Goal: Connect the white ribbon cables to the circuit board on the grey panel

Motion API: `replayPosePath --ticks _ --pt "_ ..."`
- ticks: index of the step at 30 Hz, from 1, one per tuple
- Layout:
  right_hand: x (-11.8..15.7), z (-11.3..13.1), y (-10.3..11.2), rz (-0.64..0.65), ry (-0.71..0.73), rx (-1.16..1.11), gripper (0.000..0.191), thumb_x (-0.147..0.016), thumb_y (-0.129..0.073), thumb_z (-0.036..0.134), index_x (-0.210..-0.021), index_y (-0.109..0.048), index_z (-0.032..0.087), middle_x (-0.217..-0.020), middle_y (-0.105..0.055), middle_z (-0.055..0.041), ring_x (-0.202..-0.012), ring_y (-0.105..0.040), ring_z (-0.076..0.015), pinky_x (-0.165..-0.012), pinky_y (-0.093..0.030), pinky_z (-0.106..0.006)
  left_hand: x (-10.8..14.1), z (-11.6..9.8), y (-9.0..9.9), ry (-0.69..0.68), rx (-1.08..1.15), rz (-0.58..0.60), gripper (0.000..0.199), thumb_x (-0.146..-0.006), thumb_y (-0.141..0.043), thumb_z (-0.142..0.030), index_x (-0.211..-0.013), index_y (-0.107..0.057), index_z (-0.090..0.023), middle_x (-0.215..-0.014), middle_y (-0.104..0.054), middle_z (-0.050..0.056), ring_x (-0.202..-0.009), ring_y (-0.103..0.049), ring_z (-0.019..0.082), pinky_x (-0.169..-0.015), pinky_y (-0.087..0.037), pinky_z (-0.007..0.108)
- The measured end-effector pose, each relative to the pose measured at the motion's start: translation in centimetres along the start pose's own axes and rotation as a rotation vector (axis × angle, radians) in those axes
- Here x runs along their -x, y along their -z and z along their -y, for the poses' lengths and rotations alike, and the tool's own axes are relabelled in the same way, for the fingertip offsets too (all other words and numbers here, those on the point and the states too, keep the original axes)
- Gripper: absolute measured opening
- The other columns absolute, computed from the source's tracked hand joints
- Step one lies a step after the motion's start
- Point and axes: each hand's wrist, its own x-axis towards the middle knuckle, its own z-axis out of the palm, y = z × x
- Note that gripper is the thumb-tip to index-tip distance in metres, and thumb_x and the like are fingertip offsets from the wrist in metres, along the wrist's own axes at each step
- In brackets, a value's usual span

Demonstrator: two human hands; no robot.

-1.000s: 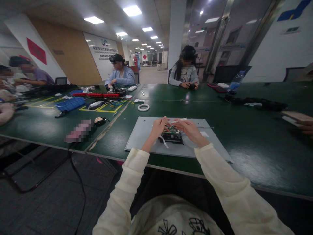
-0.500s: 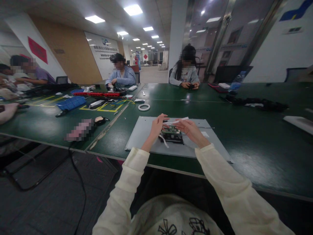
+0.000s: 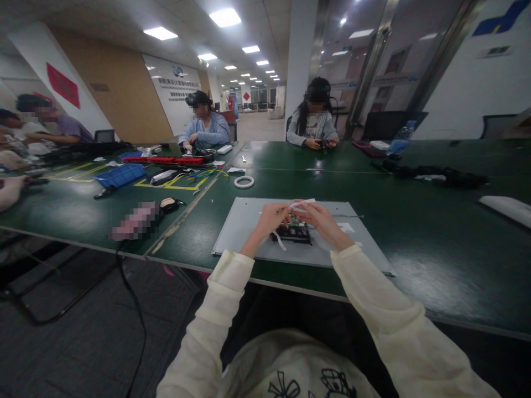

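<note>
A grey metal panel [image 3: 249,232] lies flat on the green table in front of me. On it sits a small circuit board [image 3: 295,232] with a white ribbon cable [image 3: 279,241] trailing off its left side. My left hand [image 3: 271,216] and my right hand [image 3: 317,214] are raised just above the board, fingertips close together. Both pinch a thin white strip [image 3: 302,203] that runs between them and sticks out up and to the right.
A white tape ring [image 3: 243,182] lies beyond the panel. To the left are a blue tray [image 3: 119,176], red tools and cables. Two people sit across the table [image 3: 435,232], others at far left. Black items [image 3: 431,174] and a white object [image 3: 506,208] lie to the right.
My left hand has closed its fingers onto the strip and moved slightly right toward my right hand. The strip now sits a little higher over the board.
</note>
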Motion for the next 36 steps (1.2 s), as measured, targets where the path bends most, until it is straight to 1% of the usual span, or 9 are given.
replayPosePath --ticks 5,9,13,18,21,27,29,32,36 --pt "0.0 -0.1 0.1 -0.023 0.002 0.063 0.034 -0.08 -0.058 0.042 -0.109 -0.063 0.026 -0.128 -0.053 -0.0039 -0.1 -0.062 -0.0196 -0.079 -0.053 -0.028 0.2 0.1 -0.2 -0.031 0.023 0.021 0.034 -0.085 -0.047 -0.039 -0.077 -0.067 -0.012 -0.058 -0.064 0.001 -0.044 -0.056 0.008 -0.047 -0.042 0.017" --pt "-0.3 -0.4 0.5 -0.033 0.0 -0.013 0.042 -0.081 -0.056 0.043 -0.12 -0.054 0.028 -0.121 -0.059 -0.0053 -0.095 -0.064 -0.0189 -0.076 -0.054 -0.029 0.3 0.2 -0.4 -0.027 0.066 0.04 0.035 -0.084 -0.048 -0.04 -0.077 -0.066 -0.012 -0.058 -0.063 0.001 -0.042 -0.055 0.008 -0.043 -0.042 0.017" --pt "-0.6 -0.5 0.9 -0.052 0.044 0.013 0.037 -0.08 -0.056 0.047 -0.108 -0.063 0.023 -0.103 -0.067 -0.0072 -0.09 -0.065 -0.018 -0.077 -0.053 -0.029 0.3 0.2 -0.4 0.019 0.073 0.051 0.034 -0.084 -0.049 -0.04 -0.079 -0.066 -0.011 -0.056 -0.063 0.001 -0.04 -0.054 0.007 -0.041 -0.04 0.015" --pt "-0.8 -0.6 1.0 -0.15 0.107 0.09 0.035 -0.074 -0.062 0.05 -0.091 -0.069 0.02 -0.09 -0.07 -0.0067 -0.083 -0.066 -0.0177 -0.073 -0.052 -0.028 0.2 0.2 -0.3 0.099 0.102 0.033 0.03 -0.084 -0.05 -0.037 -0.083 -0.065 -0.011 -0.05 -0.059 -0.001 -0.037 -0.052 0.007 -0.039 -0.04 0.015" --pt "-0.9 -0.7 0.9 -0.144 0.148 0.112 0.038 -0.073 -0.062 0.052 -0.092 -0.069 0.02 -0.088 -0.07 -0.0067 -0.085 -0.066 -0.0187 -0.073 -0.052 -0.029 0.0 0.3 -0.3 0.145 0.116 -0.006 0.032 -0.084 -0.048 -0.039 -0.082 -0.064 -0.012 -0.049 -0.059 -0.001 -0.037 -0.053 0.008 -0.037 -0.037 0.015" --pt "-0.7 -0.9 0.6 -0.086 0.21 0.161 0.041 -0.073 -0.061 0.054 -0.094 -0.07 0.02 -0.094 -0.07 -0.0066 -0.091 -0.065 -0.0207 -0.079 -0.051 -0.033 -0.4 0.3 -0.3 0.235 0.191 -0.102 0.049 -0.087 -0.036 -0.053 -0.073 -0.06 -0.012 -0.051 -0.06 0.001 -0.038 -0.055 0.011 -0.036 -0.032 0.019" --pt "-0.5 -0.8 0.4 -0.071 0.209 0.171 0.04 -0.073 -0.061 0.054 -0.093 -0.07 0.021 -0.094 -0.07 -0.0059 -0.091 -0.064 -0.0205 -0.081 -0.051 -0.034 -0.4 0.3 -0.3 0.249 0.199 -0.122 0.05 -0.088 -0.033 -0.053 -0.077 -0.06 -0.012 -0.053 -0.061 0.002 -0.039 -0.056 0.011 -0.036 -0.032 0.019" --pt "-0.3 -0.4 0.3 -0.071 0.194 0.155 0.039 -0.073 -0.061 0.054 -0.092 -0.07 0.021 -0.091 -0.07 -0.0056 -0.088 -0.065 -0.0202 -0.08 -0.051 -0.034 -0.5 0.5 -0.1 0.262 0.202 -0.154 0.049 -0.089 -0.034 -0.052 -0.092 -0.061 -0.012 -0.057 -0.063 0.002 -0.04 -0.056 0.011 -0.037 -0.034 0.019" --pt "-0.1 0.2 0.3 -0.124 0.172 0.078 0.04 -0.072 -0.062 0.054 -0.091 -0.07 0.02 -0.091 -0.07 -0.0066 -0.087 -0.065 -0.0204 -0.079 -0.052 -0.034 -0.5 0.5 0.4 0.285 0.216 -0.236 0.052 -0.089 -0.031 -0.053 -0.106 -0.057 -0.012 -0.067 -0.066 0.004 -0.042 -0.057 0.01 -0.038 -0.036 0.018"
